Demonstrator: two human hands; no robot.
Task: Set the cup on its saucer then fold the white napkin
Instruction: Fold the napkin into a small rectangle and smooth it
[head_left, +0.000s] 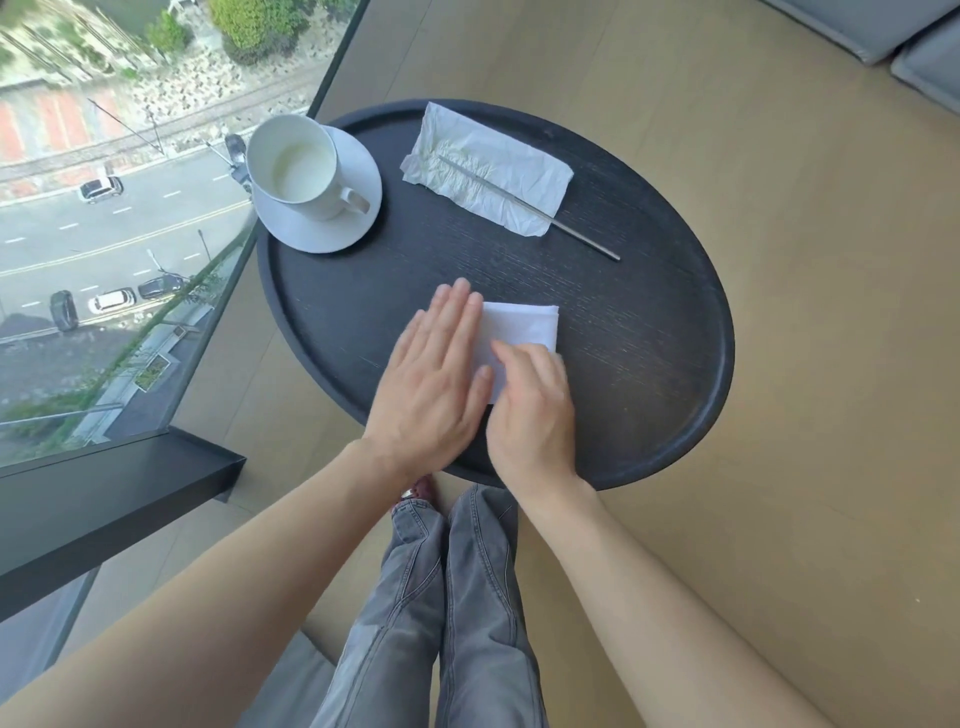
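Your left hand (434, 374) flat, fingers released, on the folded white napkin (519, 327) near the table (649, 364) front edge, your right hand (535, 410) fingers curled pressing it, cup (298, 166) on saucer (322, 228) at far-left edge.

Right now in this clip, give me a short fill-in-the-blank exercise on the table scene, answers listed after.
1. The cup stands on its ____.
2. Both hands, left hand and right hand, press on the folded white ____.
3. The metal stick lies across the ____ napkin at the far side of the table.
4. The cup's handle points toward the ____ of the table.

Answers: saucer; napkin; crumpled; middle
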